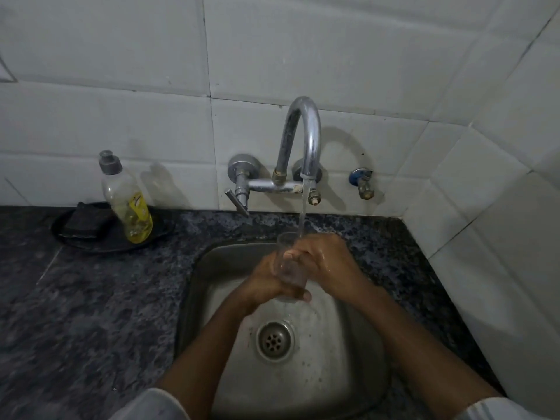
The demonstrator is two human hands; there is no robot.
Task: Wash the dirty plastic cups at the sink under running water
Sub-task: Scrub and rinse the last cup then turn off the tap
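Observation:
A clear plastic cup (pixel 289 268) is held upright over the steel sink (pixel 200 286), its mouth just under the stream of water (pixel 304 207) from the curved tap (pixel 306 128). My left hand (pixel 266 283) wraps the cup's lower part from the left, thumb under its base. My right hand (pixel 324 259) grips the upper part from the right, fingers across the cup's front. Both hands are wet. The water falls at the cup's rim beside my right hand.
A dish-soap bottle (pixel 130 201) with yellow liquid and a dark scrub pad (pixel 86 221) sit on a black tray (pixel 75 244) on the dark granite counter (pixel 91 313), back left. The drain (pixel 275 341) lies below my hands. Tiled walls close in behind and to the right.

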